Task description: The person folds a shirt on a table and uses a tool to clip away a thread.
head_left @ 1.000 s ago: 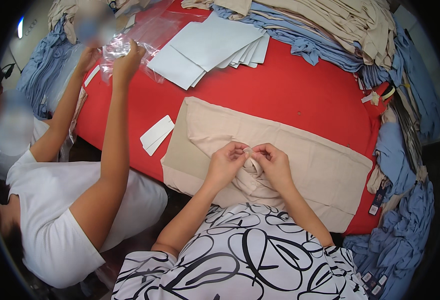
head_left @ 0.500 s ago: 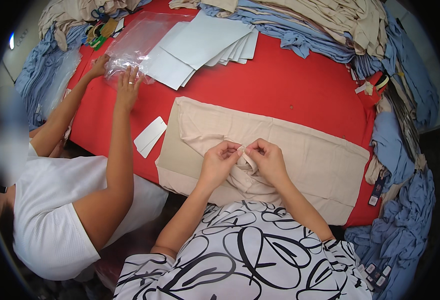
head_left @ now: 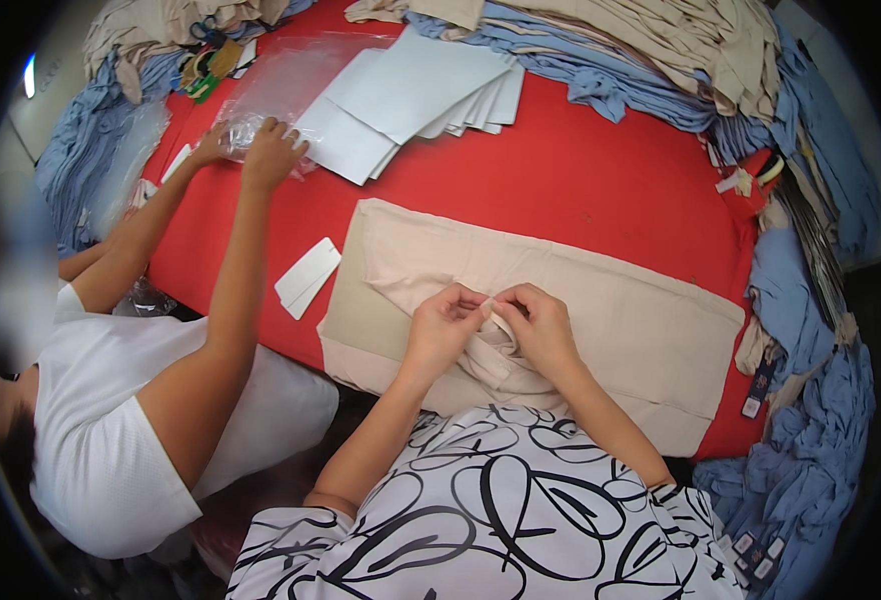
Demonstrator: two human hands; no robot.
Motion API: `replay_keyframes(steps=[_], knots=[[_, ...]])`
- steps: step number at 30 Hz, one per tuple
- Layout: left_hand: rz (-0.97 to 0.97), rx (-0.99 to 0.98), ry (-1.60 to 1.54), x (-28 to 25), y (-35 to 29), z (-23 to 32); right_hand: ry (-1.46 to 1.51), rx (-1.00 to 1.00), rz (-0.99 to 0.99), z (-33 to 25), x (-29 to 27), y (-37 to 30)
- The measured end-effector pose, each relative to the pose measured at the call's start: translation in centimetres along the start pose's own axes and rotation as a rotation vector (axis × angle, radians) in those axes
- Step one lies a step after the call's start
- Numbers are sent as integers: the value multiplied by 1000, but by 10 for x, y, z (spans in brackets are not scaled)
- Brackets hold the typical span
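Soft, creased beige garment [head_left: 626, 325] is spread on red desk [head_left: 571, 180] | its bunched edge is pinched in fingers of left hand [head_left: 441, 328] and right hand [head_left: 543, 328] | smooth white sheets [head_left: 411, 90] are fanned beyond | glossy clear plastic [head_left: 281, 85] is handled by co-worker's hands [head_left: 275, 155] | rumpled blue clothes [head_left: 811, 450] are heaped at right

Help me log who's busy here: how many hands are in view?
4: the person's left hand and right hand, pinching the beige cloth; a co-worker's near hand and far hand, at the clear plastic. Others may be hidden.
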State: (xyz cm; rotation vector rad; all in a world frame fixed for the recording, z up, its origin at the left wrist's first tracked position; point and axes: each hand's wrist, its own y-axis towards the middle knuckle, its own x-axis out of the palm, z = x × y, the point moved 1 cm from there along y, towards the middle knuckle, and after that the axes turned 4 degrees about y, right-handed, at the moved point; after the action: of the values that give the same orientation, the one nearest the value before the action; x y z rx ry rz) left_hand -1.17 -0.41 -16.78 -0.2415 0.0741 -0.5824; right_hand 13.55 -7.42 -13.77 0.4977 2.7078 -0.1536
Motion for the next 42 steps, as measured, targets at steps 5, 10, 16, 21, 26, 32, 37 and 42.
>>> replay_keyframes(steps=[5,10,16,21,26,32,37,42], knots=[[-42,-45,-61,-3,4,-6,-160,-256,69,-2,5,-8],[40,-32,93,4,0,1,-240,-331,68,-5,10,-9],[89,69,150,5,-2,2,-254,-326,51,-6,12,-6],[22,49,-25,4,6,-19,-79,-161,8,6,9,-3],[11,41,-62,9,7,-21,178,46,12,24,10,-3],[-75,-24,-230,9,12,-24,307,147,-18,26,8,-3],[-198,-69,-316,-5,14,-26,207,35,25,25,14,-9],[-120,79,-216,2,5,-21,338,176,-16,22,11,-9]])
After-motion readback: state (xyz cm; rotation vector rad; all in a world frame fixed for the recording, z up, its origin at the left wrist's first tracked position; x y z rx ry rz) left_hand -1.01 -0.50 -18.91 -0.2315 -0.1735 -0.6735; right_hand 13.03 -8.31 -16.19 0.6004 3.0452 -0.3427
